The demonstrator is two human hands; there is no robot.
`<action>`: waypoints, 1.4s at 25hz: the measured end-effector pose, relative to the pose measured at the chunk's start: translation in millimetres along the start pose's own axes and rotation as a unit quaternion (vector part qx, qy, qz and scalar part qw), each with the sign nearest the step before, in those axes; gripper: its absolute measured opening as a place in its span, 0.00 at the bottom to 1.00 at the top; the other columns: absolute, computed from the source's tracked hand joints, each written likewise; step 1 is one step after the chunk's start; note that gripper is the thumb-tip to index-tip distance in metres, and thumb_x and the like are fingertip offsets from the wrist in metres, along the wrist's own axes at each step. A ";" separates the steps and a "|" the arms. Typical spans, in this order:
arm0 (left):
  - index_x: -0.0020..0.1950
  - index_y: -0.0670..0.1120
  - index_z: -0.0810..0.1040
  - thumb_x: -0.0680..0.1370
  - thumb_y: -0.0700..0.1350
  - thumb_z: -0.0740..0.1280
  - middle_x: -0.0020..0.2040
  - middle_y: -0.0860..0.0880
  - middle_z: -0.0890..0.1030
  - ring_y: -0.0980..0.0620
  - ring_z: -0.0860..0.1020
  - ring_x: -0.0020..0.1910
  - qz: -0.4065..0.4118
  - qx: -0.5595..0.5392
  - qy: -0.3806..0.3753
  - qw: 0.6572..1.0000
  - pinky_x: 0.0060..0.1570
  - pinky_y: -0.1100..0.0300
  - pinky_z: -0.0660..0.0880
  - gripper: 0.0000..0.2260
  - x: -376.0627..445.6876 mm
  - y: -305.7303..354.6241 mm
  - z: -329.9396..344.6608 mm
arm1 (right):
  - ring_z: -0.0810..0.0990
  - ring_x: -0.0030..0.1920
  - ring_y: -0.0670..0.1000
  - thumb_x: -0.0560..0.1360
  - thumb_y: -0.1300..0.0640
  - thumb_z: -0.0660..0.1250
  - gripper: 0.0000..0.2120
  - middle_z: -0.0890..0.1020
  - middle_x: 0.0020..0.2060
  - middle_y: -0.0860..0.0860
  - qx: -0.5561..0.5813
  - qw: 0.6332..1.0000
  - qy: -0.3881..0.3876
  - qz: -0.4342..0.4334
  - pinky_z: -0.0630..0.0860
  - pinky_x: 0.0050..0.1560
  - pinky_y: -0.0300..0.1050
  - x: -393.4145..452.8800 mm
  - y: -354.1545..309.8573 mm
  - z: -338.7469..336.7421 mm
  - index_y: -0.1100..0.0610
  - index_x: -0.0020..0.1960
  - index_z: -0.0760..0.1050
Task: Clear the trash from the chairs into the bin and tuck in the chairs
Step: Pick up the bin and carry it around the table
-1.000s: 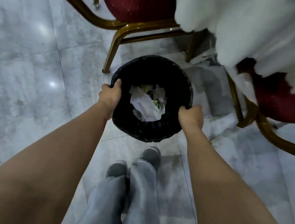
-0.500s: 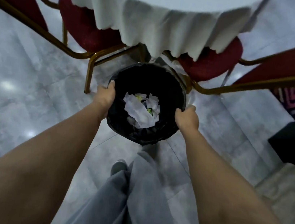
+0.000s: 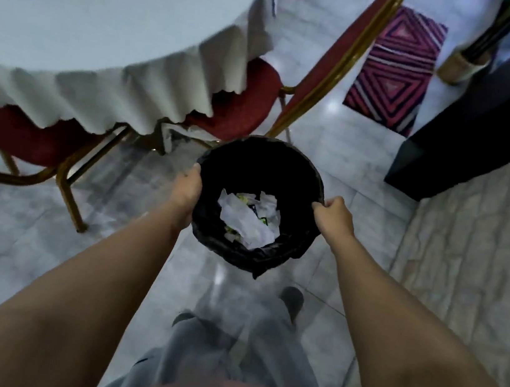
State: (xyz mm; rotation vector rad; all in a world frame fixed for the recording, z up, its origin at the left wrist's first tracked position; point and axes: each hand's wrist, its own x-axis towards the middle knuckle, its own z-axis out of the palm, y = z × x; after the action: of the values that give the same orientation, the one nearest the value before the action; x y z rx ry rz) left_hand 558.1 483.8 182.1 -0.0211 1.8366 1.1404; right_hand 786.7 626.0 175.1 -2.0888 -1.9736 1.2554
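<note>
Both hands are taken up: the left hand [image 3: 186,191] and right hand [image 3: 332,218] grip opposite rims of the round black-lined bin [image 3: 306,181] at frame centre. Just beyond it, upper left, the white-clothed round table [image 3: 113,25] overhangs two red-cushioned, gold-framed chairs [image 3: 247,100], closing that side. At right a dark, boxy block [image 3: 485,127] stands in the way. Bare grey marble floor [image 3: 11,241] lies open at lower left, and a passage runs between chair and block toward the striped pink rug [image 3: 395,68].

- One black bin [image 3: 307,181] at centre, crumpled papers [image 3: 248,220] inside, number unclear
- Two red chairs: one [image 3: 243,103] at 12 o'clock, one [image 3: 16,136] at 9 o'clock
- One table [image 3: 91,22] at 10 o'clock
- One striped rug [image 3: 395,68] at 1 o'clock
- Two hands: left [image 3: 186,191], right [image 3: 333,216]
</note>
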 end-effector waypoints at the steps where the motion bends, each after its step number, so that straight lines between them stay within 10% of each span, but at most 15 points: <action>1: 0.75 0.44 0.67 0.82 0.60 0.51 0.70 0.46 0.73 0.43 0.73 0.66 -0.001 0.005 -0.014 1.000 0.57 0.51 0.74 0.28 1.0 4.9 22.1 | 0.74 0.46 0.57 0.78 0.53 0.61 0.10 0.75 0.47 0.56 0.011 1.000 0.001 0.008 0.69 0.44 0.47 10.1 11.7 -16.0 0.58 0.53 0.66; 16: 0.69 0.43 0.71 0.82 0.58 0.53 0.62 0.46 0.79 0.49 0.78 0.51 -0.001 0.003 -0.092 0.996 0.42 0.56 0.75 0.24 53.4 128.2 352.1 | 0.71 0.35 0.54 0.74 0.57 0.60 0.13 0.69 0.33 0.53 0.123 0.988 0.070 0.058 0.69 0.39 0.47 233.8 93.4 -241.7 0.52 0.36 0.58; 26: 0.65 0.45 0.75 0.72 0.60 0.56 0.59 0.41 0.81 0.40 0.81 0.54 0.010 -0.003 -0.084 0.996 0.57 0.44 0.78 0.28 205.0 264.8 508.8 | 0.74 0.44 0.56 0.78 0.55 0.60 0.08 0.73 0.42 0.54 0.101 0.986 0.104 0.084 0.69 0.44 0.47 421.9 19.0 -347.7 0.58 0.53 0.66; 35: 0.71 0.42 0.69 0.79 0.59 0.54 0.64 0.45 0.77 0.42 0.78 0.58 -0.004 -0.075 -0.029 0.997 0.60 0.47 0.76 0.28 296.7 423.0 605.5 | 0.71 0.37 0.54 0.76 0.55 0.60 0.05 0.70 0.35 0.52 0.065 0.996 0.057 0.034 0.64 0.32 0.45 629.5 -97.0 -430.1 0.54 0.45 0.64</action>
State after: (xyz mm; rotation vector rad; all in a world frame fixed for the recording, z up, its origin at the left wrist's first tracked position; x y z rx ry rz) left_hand 624.4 1277.1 187.2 -0.0806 1.6947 1.2584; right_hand 865.6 1390.4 183.1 -2.1310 -1.7401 1.2109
